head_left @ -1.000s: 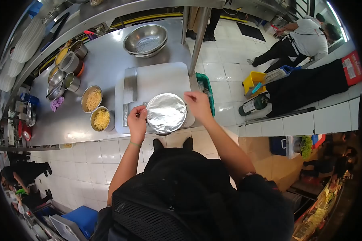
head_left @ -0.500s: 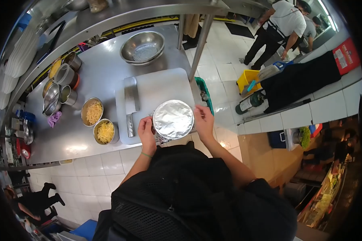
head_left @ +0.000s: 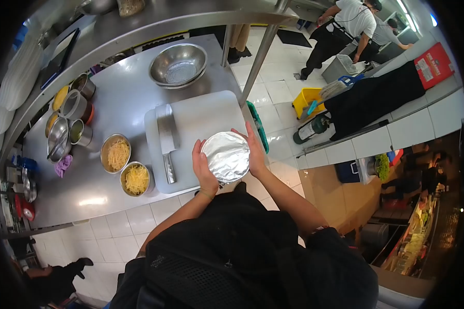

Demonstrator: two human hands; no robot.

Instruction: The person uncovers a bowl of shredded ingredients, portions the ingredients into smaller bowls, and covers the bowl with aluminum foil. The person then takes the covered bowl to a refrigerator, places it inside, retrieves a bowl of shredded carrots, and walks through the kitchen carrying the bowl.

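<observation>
Basically a two-hand cup: left hand and right hand were closed in on opposite sides of the foil-covered container. It sat between them over the near right part of the cutting board; couldn't tell if the board took any weight. Even side pressure looked right, as a hard squeeze would likely have creased the top. Contents hidden, so keeping it level was the safe bet. Cleaver lay left, handle toward the near edge: worth keeping the left wrist clear. Farther left, yellow shreds stood on the counter.
</observation>
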